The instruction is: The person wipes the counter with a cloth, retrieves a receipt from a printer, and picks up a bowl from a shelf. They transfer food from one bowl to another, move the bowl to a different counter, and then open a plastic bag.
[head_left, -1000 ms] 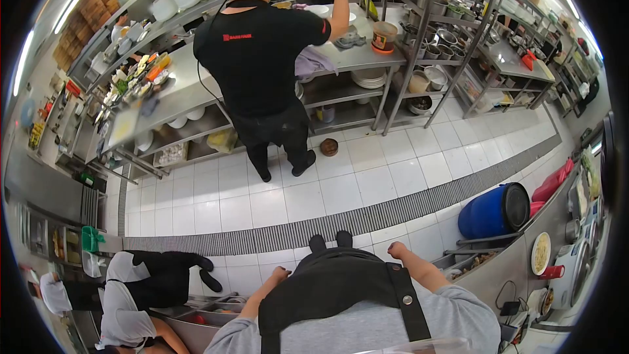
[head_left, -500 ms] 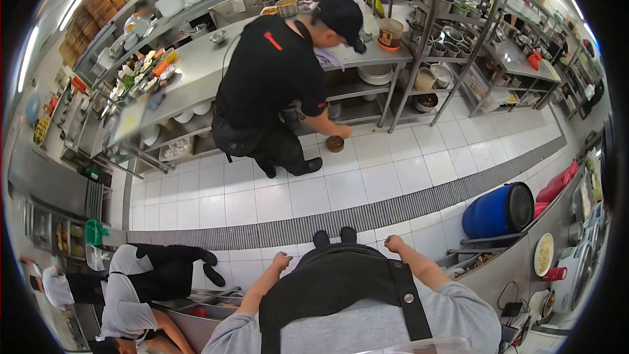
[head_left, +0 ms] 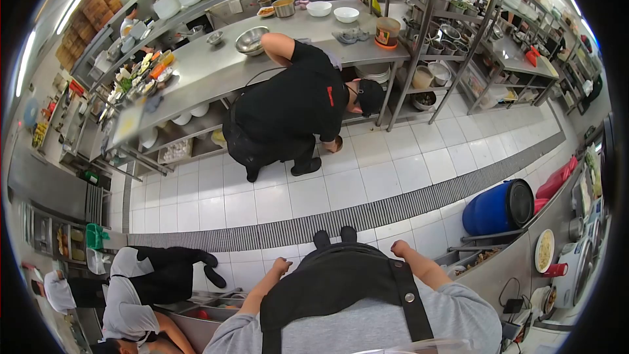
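Note:
My left hand (head_left: 282, 266) hangs in front of my black apron (head_left: 327, 282), its fingers curled closed with nothing visible in them. My right hand (head_left: 400, 248) is out on the other side, also loosely closed and seemingly bare. Neither touches any surface; below both lies the white tiled floor (head_left: 354, 189). Across the drain, a co-worker in black (head_left: 288, 101) bends low beside the steel counter (head_left: 193, 69). That person's hand is at a small brown round container (head_left: 335, 144) near the floor, partly hidden by the fingers.
A floor drain grate (head_left: 295, 225) crosses ahead of my feet. To the right lies a blue barrel (head_left: 491, 210) near a steel counter with a plate of food (head_left: 544, 251). Another co-worker (head_left: 131, 275) is at lower left. White bowls (head_left: 319, 9) and a metal bowl (head_left: 251, 40) stand on the far counter.
The co-worker in black has bent lower, the head moving right and down, baring white bowls and a metal bowl on the counter. My hands have hardly moved.

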Action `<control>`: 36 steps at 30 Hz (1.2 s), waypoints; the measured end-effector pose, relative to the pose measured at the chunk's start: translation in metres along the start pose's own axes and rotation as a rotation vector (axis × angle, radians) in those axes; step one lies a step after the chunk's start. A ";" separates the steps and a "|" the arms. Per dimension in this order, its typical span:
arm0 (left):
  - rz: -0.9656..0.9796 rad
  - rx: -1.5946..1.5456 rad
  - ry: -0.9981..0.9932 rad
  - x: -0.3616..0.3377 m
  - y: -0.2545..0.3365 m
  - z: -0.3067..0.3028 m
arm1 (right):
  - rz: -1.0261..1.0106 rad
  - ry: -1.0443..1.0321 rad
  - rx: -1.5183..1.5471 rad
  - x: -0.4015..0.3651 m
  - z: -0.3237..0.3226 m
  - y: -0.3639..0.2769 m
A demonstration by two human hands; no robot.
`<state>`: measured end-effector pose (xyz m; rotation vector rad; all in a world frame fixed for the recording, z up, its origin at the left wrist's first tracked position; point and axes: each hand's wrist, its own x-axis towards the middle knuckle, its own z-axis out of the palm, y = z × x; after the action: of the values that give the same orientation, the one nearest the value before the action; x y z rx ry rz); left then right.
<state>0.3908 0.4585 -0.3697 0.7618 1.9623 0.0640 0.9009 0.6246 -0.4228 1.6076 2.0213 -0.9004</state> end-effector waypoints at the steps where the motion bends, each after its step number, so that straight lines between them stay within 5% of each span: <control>1: -0.002 0.010 0.007 0.004 -0.004 0.001 | 0.002 0.004 0.009 0.001 -0.001 0.000; 14: 0.043 -0.038 0.010 -0.018 0.023 0.000 | -0.030 0.026 0.116 0.002 -0.018 -0.033; 26: 0.053 -0.032 -0.021 0.038 -0.031 0.015 | -0.050 -0.034 -0.088 0.009 -0.009 -0.007; 30: 0.044 0.003 0.091 0.010 -0.017 0.006 | -0.124 -0.065 -0.253 -0.003 -0.046 -0.021; 36: -0.014 -0.052 0.101 -0.029 0.014 -0.004 | -0.053 0.062 -0.057 0.031 -0.035 -0.017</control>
<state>0.4033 0.4554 -0.3396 0.7227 2.0537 0.1472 0.8793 0.6685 -0.4150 1.5764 2.1217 -0.8139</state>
